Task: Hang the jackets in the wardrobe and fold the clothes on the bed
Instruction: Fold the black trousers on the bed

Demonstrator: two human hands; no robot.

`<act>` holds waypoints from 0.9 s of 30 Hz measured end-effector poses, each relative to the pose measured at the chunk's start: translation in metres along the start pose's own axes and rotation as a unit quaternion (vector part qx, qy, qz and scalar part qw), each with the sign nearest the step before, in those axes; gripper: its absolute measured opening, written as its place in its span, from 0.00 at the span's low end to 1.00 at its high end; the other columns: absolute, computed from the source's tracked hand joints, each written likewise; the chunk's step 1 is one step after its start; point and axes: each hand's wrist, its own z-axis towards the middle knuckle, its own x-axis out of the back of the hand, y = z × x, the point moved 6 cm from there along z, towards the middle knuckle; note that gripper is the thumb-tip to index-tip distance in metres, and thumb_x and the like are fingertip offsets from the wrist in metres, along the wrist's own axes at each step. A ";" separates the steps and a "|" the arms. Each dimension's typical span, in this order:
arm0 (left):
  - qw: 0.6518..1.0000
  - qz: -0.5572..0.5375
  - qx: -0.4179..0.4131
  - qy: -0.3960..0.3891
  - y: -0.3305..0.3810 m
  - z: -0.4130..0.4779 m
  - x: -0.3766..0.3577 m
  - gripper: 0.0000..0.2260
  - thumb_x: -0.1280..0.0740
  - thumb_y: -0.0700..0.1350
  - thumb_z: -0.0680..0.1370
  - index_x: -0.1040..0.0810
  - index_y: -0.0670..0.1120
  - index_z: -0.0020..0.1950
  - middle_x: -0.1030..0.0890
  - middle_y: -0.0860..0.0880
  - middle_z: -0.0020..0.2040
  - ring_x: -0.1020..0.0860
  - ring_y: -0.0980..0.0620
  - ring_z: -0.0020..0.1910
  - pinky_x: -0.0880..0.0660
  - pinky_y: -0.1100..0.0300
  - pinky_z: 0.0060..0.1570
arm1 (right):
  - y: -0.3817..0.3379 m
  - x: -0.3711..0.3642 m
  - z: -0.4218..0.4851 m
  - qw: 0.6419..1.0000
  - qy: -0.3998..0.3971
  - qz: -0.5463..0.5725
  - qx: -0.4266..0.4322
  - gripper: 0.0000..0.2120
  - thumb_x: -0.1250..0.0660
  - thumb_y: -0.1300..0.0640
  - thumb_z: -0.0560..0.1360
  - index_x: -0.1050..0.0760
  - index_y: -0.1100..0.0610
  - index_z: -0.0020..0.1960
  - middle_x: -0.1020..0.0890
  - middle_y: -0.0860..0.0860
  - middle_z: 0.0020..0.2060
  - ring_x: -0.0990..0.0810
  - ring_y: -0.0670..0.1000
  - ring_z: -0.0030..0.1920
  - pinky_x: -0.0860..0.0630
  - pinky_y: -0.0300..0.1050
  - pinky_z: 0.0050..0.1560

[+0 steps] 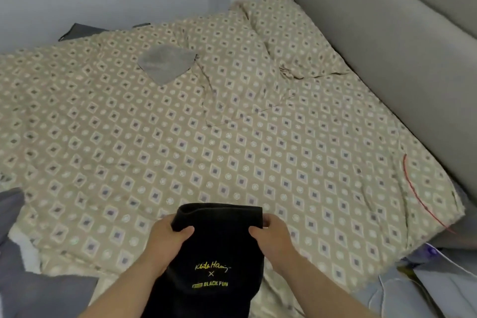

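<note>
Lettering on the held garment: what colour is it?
Yellow lettering on a black garment, best seen in the head view.

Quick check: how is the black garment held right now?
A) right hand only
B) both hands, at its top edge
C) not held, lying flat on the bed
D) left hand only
B: the left hand and the right hand each grip a side of the black garment at its top edge.

A black garment (216, 253) with yellow lettering, a beige diamond-patterned bedspread (232, 137), a grey headboard (387, 20).
</note>
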 end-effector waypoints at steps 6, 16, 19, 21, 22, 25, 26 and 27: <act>0.997 0.035 -0.056 0.044 -0.006 0.093 -0.026 0.09 0.30 0.40 0.77 0.19 0.53 0.53 0.16 0.55 0.46 0.18 0.56 0.47 0.23 0.60 0.46 | 0.013 -0.018 0.106 0.997 0.009 -0.070 0.038 0.08 0.32 0.57 0.76 0.24 0.47 0.53 0.18 0.43 0.45 0.18 0.45 0.45 0.21 0.42 0.45; 0.976 0.126 -0.171 0.057 0.028 0.264 -0.049 0.11 0.33 0.42 0.79 0.21 0.45 0.60 0.18 0.48 0.52 0.20 0.47 0.53 0.27 0.57 0.53 | -0.015 -0.031 0.264 0.998 0.038 -0.015 0.037 0.12 0.29 0.63 0.75 0.30 0.59 0.37 0.27 0.53 0.29 0.27 0.47 0.23 0.24 0.41 0.28; 0.964 0.134 -0.212 0.084 0.049 0.289 -0.046 0.10 0.32 0.45 0.78 0.20 0.46 0.58 0.18 0.49 0.51 0.20 0.48 0.52 0.25 0.55 0.53 | -0.030 -0.030 0.284 0.993 0.040 0.104 0.050 0.08 0.30 0.63 0.76 0.28 0.58 0.43 0.27 0.51 0.36 0.27 0.47 0.29 0.21 0.40 0.36; 0.968 0.115 -0.197 0.108 0.047 0.295 -0.038 0.16 0.32 0.50 0.77 0.22 0.46 0.63 0.19 0.49 0.54 0.21 0.49 0.54 0.25 0.52 0.58 | -0.024 -0.029 0.286 0.994 0.048 0.066 0.066 0.06 0.30 0.56 0.76 0.26 0.52 0.49 0.25 0.48 0.42 0.25 0.46 0.36 0.24 0.42 0.43; 0.973 0.108 -0.171 0.114 0.038 0.294 -0.034 0.21 0.32 0.53 0.77 0.25 0.46 0.67 0.21 0.49 0.57 0.22 0.50 0.56 0.26 0.52 0.60 | -0.014 -0.029 0.282 0.996 0.057 0.035 0.065 0.09 0.29 0.53 0.75 0.26 0.52 0.54 0.24 0.49 0.45 0.24 0.46 0.41 0.26 0.41 0.45; 0.984 0.119 -0.085 0.098 -0.010 0.263 -0.020 0.25 0.32 0.61 0.75 0.24 0.46 0.63 0.21 0.52 0.56 0.21 0.51 0.55 0.24 0.51 0.57 | 0.029 -0.032 0.255 0.997 0.061 0.038 0.039 0.19 0.29 0.48 0.75 0.24 0.59 0.60 0.18 0.52 0.50 0.19 0.49 0.47 0.24 0.41 0.44; 0.988 0.112 -0.064 0.083 -0.031 0.246 -0.015 0.21 0.32 0.62 0.74 0.21 0.46 0.57 0.18 0.52 0.52 0.19 0.51 0.51 0.22 0.51 0.52 | 0.045 -0.037 0.241 0.997 0.044 0.062 0.017 0.17 0.30 0.48 0.75 0.22 0.58 0.57 0.16 0.52 0.48 0.16 0.50 0.48 0.21 0.44 0.45; 0.992 0.099 -0.046 0.068 -0.051 0.227 -0.010 0.18 0.31 0.61 0.73 0.19 0.48 0.52 0.16 0.52 0.47 0.17 0.51 0.47 0.21 0.52 0.48 | 0.063 -0.043 0.228 0.996 0.019 0.087 -0.012 0.15 0.30 0.47 0.75 0.20 0.57 0.54 0.14 0.51 0.47 0.15 0.52 0.48 0.19 0.48 0.47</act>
